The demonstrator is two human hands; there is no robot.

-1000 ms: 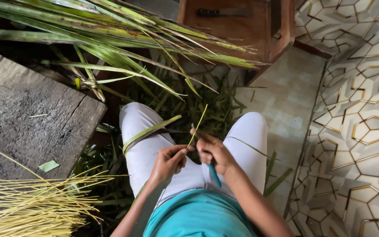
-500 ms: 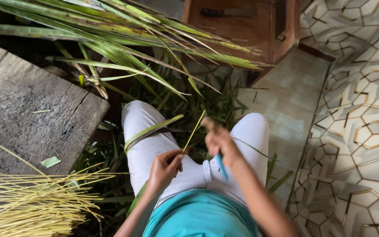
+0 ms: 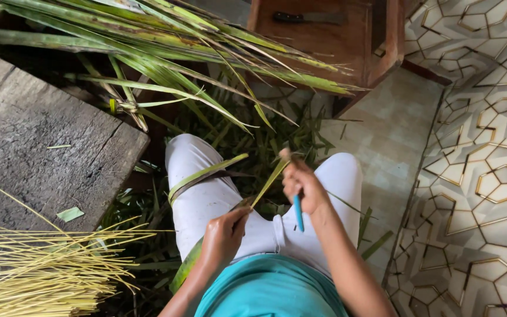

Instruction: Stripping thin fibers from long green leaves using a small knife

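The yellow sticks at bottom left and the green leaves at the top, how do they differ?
The yellow sticks are thin, bare and pale, lying bundled on the wooden board. The green leaves are broad, flat blades, fanned out loosely above the person's knees. Both are long, narrow plant pieces.

L hand (image 3: pixel 225 233) grips leaf strip (image 3: pixel 268 183); R hand (image 3: pixel 301 183) knife (image 3: pixel 298 212).

Two hands (image 3: pixel 224 235), one blue-handled knife (image 3: pixel 298 212), one wooden chair (image 3: pixel 347 41).
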